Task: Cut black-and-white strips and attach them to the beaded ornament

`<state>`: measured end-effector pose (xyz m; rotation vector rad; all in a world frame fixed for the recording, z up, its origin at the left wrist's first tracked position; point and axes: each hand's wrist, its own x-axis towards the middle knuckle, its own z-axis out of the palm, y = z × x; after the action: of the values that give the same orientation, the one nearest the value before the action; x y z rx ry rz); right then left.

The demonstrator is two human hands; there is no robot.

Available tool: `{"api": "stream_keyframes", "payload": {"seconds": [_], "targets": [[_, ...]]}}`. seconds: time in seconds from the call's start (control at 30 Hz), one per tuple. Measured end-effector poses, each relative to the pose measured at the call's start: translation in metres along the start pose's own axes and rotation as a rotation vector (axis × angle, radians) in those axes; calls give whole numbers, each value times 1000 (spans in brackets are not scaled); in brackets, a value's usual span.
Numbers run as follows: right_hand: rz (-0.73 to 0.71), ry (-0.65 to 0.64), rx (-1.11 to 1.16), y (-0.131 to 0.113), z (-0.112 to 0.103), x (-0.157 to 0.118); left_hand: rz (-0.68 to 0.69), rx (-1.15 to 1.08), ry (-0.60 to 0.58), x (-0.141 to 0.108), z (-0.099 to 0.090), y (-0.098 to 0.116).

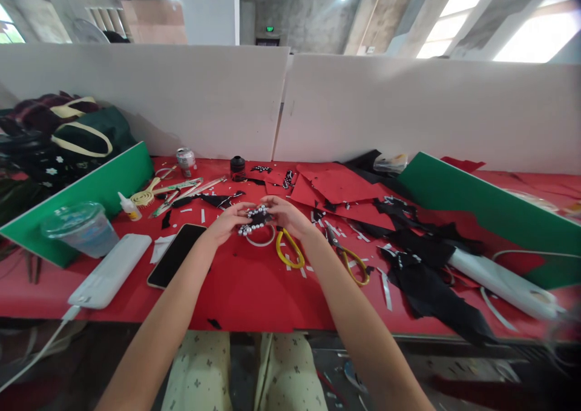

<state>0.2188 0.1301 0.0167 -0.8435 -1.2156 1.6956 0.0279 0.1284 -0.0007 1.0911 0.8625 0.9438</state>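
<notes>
My left hand [228, 222] and my right hand [289, 215] meet over the middle of the red table [245, 290]. Between them they pinch a small black fabric piece edged with silvery beads [258, 217]. Its exact kind is not clear, and my fingers cover part of it. A thin pale ring [263, 243] shows just below the beaded piece; whether it is joined to it I cannot tell. Beside my right wrist lie yellow scissor handles [290, 259], their blades hidden. Farther right rests another pair of yellow-handled scissors [354, 264].
A black phone [175, 259], white power bank [111, 272], glue bottle [131, 207] and lidded plastic tub [84, 232] are on the left. Red sheets [340, 187], black fabric [420, 284] and white scraps lie right. Green boards [490, 217] flank the space; a can [186, 161] stands behind.
</notes>
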Motion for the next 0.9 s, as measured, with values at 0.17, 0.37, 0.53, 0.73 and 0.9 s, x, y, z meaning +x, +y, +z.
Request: {"api": "stream_keyframes", "payload": {"seconds": [0.17, 0.37, 0.53, 0.73, 0.9], "targets": [[7, -94, 30, -5, -9, -2, -31, 68, -147, -7, -3, 5], [-90, 87, -572, 12, -13, 7, -244, 297, -534, -18, 3, 8], [-234, 134, -1440, 23, -12, 8, -376, 395, -787, -18, 1, 1], [-174, 114, -1551, 21, -13, 7, -239, 394, -802, -15, 2, -3], [-129, 217, -1507, 21, -13, 6, -253, 459, -815, -16, 5, 1]]}}
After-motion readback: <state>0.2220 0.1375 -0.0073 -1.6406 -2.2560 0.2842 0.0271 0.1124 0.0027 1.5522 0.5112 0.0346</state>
